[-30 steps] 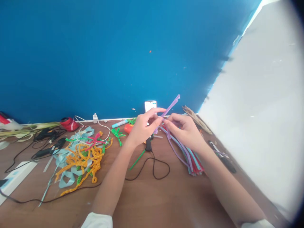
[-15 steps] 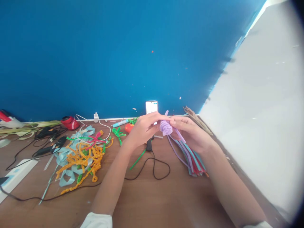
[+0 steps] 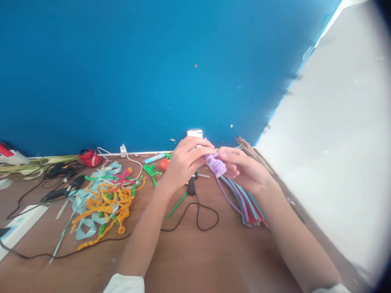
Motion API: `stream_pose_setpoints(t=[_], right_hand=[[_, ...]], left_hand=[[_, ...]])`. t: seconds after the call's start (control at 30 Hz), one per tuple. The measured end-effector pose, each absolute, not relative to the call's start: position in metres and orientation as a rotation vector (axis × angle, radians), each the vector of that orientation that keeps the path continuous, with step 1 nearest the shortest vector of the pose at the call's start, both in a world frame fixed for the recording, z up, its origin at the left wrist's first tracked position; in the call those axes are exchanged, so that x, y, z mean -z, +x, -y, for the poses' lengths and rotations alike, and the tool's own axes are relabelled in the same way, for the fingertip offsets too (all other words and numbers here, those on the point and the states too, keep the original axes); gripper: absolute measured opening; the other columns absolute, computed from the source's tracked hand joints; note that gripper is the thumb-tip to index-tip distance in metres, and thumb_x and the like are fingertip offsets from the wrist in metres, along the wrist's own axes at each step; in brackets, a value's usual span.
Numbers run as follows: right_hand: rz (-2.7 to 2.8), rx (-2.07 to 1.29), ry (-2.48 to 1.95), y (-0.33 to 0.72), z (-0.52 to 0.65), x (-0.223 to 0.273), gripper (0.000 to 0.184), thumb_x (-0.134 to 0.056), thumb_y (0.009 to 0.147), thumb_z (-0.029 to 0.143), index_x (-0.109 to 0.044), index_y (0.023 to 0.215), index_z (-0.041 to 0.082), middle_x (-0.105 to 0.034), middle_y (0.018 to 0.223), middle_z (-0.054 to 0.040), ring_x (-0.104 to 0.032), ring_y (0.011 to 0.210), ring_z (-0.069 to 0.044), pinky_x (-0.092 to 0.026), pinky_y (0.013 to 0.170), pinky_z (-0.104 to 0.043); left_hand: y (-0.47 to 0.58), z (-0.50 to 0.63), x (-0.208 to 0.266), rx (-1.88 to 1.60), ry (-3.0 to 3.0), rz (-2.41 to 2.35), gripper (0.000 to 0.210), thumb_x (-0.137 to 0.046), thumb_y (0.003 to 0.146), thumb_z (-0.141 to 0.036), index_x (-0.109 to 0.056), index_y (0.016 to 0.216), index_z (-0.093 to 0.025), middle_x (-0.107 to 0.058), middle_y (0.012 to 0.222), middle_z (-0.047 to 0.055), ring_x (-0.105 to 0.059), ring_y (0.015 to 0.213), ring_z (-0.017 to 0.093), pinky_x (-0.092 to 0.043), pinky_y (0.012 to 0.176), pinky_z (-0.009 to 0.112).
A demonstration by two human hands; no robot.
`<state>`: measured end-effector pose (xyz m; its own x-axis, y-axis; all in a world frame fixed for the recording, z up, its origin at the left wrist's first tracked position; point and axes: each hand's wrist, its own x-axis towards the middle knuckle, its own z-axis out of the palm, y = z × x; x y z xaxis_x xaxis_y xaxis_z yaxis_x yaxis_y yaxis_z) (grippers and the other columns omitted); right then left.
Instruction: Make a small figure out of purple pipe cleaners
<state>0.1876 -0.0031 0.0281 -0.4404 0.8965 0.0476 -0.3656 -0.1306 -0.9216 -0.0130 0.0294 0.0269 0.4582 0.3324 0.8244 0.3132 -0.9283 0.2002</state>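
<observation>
A coiled lilac pipe cleaner (image 3: 216,167) is held up between my two hands above the table. My left hand (image 3: 187,159) has its fingers closed on the coil from the left. Thumb and forefinger of my right hand (image 3: 244,165) pinch a lilac strand at the coil's right side. Below and behind the right hand lies a bundle of pipe cleaners (image 3: 247,203) in lilac, light blue and red, partly hidden by that hand. A phone (image 3: 194,133) leans on the wall behind the left hand, which covers its lower part.
Left on the table (image 3: 189,260) are a pile of orange pipe cleaners (image 3: 113,199), light blue ribbon (image 3: 87,230), black glue guns (image 3: 65,191) and a white power strip (image 3: 23,226). A black cable (image 3: 200,207) loops in the middle, near a green twisted figure (image 3: 151,170) and a blue marker (image 3: 154,158).
The lilac coil has tilted and moved slightly to the right. My left fingers have shifted over it, and the loose strand that pointed down to the right no longer shows there.
</observation>
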Motion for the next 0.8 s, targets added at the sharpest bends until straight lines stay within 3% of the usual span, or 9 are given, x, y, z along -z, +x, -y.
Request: stream_pose_setpoints(t=[0.13,0.23,0.4,0.57,0.67,0.8], right_hand=[[1.178,-1.675,-0.695,0.186,0.004,-0.029,0.026,-0.08,0.076,0.033,-0.06,0.069,0.018,-0.032,0.049,0.01,-0.022,0.046,-0.006,-0.015,0.044,-0.022],[1.224,-1.536,-0.727,0.184,0.005,-0.027,0.022,-0.082,0.073,0.034,-0.067,0.073,0.019,-0.041,0.052,0.008,-0.024,0.047,-0.005,-0.016,0.045,-0.023],[1.329,-1.226,-0.832,0.18,0.01,-0.023,0.016,-0.08,0.078,0.034,-0.072,0.083,0.022,-0.066,0.073,0.0005,-0.052,0.06,-0.011,-0.038,0.055,-0.026],[1.722,-0.435,-1.016,0.176,0.019,-0.025,0.011,-0.066,0.089,0.029,-0.073,0.086,0.02,-0.069,0.073,-0.002,-0.055,0.061,-0.014,-0.04,0.06,-0.029],[2.017,0.143,-1.035,0.176,0.018,-0.023,0.022,-0.054,0.094,0.021,-0.07,0.078,0.02,-0.065,0.066,-0.0023,-0.052,0.061,-0.015,-0.037,0.063,-0.031],[2.198,0.429,-0.993,0.18,0.01,-0.019,0.027,-0.049,0.094,0.015,-0.069,0.076,0.021,-0.062,0.061,-0.0018,-0.051,0.06,-0.015,-0.035,0.062,-0.031]], left_hand=[[-0.012,-0.027,-0.028,-1.477,2.627,-0.574,0.022,-0.049,0.101,-0.034,-0.069,0.103,-0.024,-0.074,0.107,0.006,-0.062,0.109,0.019,-0.045,0.096,0.037],[-0.009,-0.024,-0.029,-1.447,2.558,-0.61,0.021,-0.051,0.1,-0.035,-0.068,0.096,-0.022,-0.074,0.101,0.005,-0.064,0.103,0.019,-0.043,0.094,0.036],[0.004,-0.016,-0.027,-1.41,2.21,-0.982,0.031,-0.056,0.095,-0.041,-0.058,0.074,-0.019,-0.063,0.074,0.001,-0.055,0.073,0.015,-0.041,0.073,0.029],[0.016,-0.014,-0.018,-1.307,1.699,-0.944,0.038,-0.057,0.093,-0.046,-0.057,0.069,-0.017,-0.058,0.066,0.0,-0.051,0.063,0.012,-0.039,0.061,0.025],[0.018,-0.02,-0.01,-1.252,1.503,-0.914,0.038,-0.061,0.09,-0.048,-0.059,0.069,-0.016,-0.06,0.066,0.0,-0.051,0.06,0.011,-0.039,0.057,0.024],[0.016,-0.03,-0.003,-1.219,1.454,-0.913,0.04,-0.065,0.087,-0.048,-0.058,0.067,-0.014,-0.058,0.063,0.0,-0.047,0.055,0.008,-0.035,0.052,0.02]])
